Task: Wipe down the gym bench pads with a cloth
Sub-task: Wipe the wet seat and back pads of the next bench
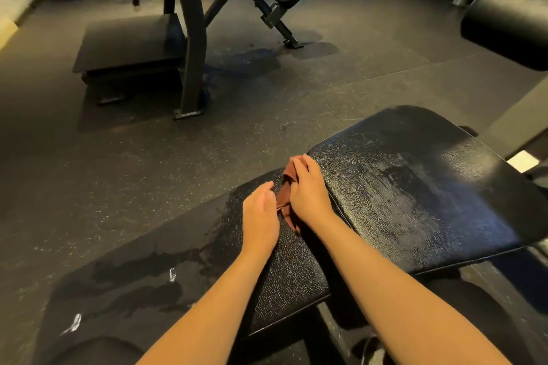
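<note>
Right hand (308,191) grips the limp, light reddish-brown cloth (285,197), best bunched mid-fold; left hand (261,215) touches it, grip unclear.

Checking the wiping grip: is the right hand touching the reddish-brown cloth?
Touching. The head view shows the right hand curled over the crumpled reddish-brown cloth, fingers gripping it on the black textured bench pad.

right hand (308,191) grips cloth (285,197) | left hand (261,218) touches it | at gap between bench pads (415,187)
</note>
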A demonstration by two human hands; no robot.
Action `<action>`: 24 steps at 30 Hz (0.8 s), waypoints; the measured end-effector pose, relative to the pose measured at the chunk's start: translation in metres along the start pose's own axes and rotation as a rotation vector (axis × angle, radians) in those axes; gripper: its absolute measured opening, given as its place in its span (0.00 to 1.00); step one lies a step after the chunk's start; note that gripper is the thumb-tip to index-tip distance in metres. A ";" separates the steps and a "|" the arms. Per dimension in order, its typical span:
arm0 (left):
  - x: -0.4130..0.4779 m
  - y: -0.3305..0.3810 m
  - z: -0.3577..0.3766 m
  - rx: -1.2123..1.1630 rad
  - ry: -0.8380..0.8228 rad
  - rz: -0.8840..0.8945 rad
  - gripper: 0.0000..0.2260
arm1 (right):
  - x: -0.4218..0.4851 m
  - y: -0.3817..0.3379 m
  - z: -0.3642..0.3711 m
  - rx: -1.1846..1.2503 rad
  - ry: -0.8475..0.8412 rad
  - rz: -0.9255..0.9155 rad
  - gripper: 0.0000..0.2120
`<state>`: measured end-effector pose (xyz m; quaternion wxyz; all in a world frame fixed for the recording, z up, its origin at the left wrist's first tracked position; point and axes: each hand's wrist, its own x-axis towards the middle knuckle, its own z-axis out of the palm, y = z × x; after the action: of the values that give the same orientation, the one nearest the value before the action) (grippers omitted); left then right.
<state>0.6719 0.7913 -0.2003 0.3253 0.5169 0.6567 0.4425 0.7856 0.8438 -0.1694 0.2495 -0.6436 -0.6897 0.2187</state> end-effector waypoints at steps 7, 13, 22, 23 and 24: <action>-0.002 -0.007 0.001 -0.012 0.015 0.008 0.18 | 0.006 -0.002 0.005 -0.139 -0.151 0.076 0.26; -0.008 -0.007 0.005 0.072 0.027 0.053 0.16 | -0.033 0.010 -0.005 -0.216 -0.021 0.119 0.20; -0.009 -0.006 0.003 0.080 -0.001 0.161 0.21 | 0.006 0.004 0.009 -0.107 -0.047 0.020 0.22; -0.010 -0.005 0.003 0.084 -0.001 0.169 0.21 | 0.003 0.005 0.008 -0.117 -0.041 0.031 0.21; -0.011 -0.004 0.003 0.096 -0.001 0.185 0.21 | -0.002 0.007 0.007 -0.130 -0.037 0.044 0.21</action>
<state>0.6759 0.7814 -0.2059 0.2579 0.5906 0.6265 0.4384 0.7867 0.8423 -0.1790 0.1895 -0.6691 -0.6928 0.1908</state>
